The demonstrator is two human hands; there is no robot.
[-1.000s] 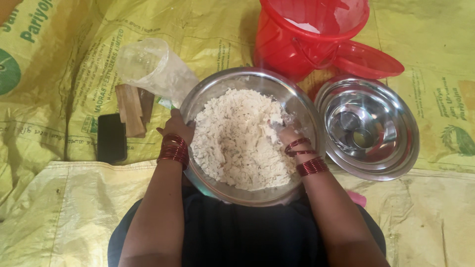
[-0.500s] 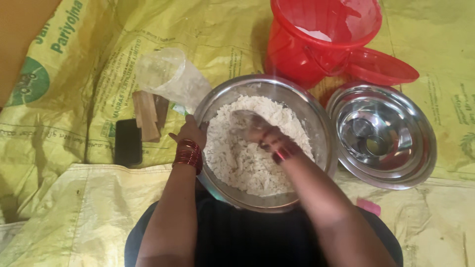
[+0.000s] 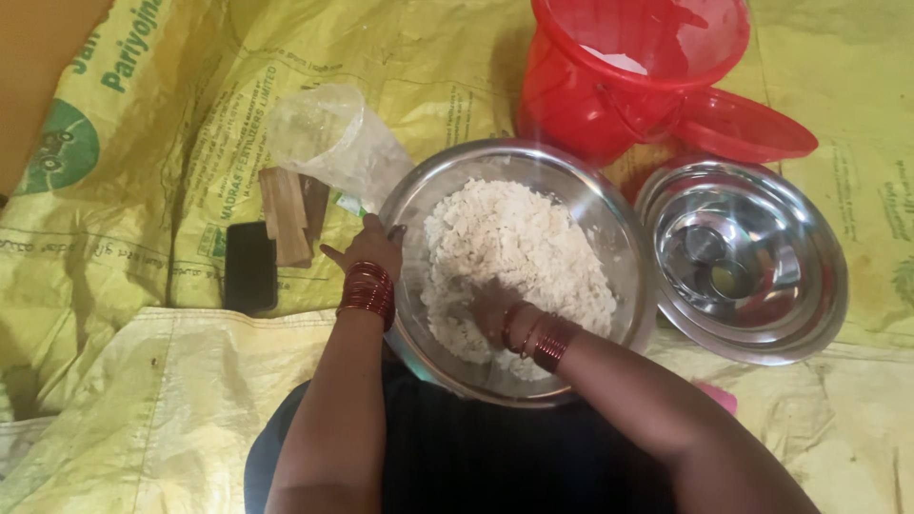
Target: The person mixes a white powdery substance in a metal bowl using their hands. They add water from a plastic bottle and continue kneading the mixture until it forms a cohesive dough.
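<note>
Left hand (image 3: 367,249) clamps the near-left rim of the steel bowl (image 3: 590,205) while right hand (image 3: 495,309) sits buried in the white dough (image 3: 519,247), fingers hidden, grip unclear, bulk lying ahead.

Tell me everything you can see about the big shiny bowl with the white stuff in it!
The steel bowl is round, silver-coloured and shiny, sitting upright on the yellow printed sacks in front of the person. It is filled with a heap of white, crumbly flaky food. The left hand grips its near-left rim, and the right hand is pushed down into the flakes. A clear plastic bag touches its left side, and its right rim seems to meet an empty steel dish.
</note>
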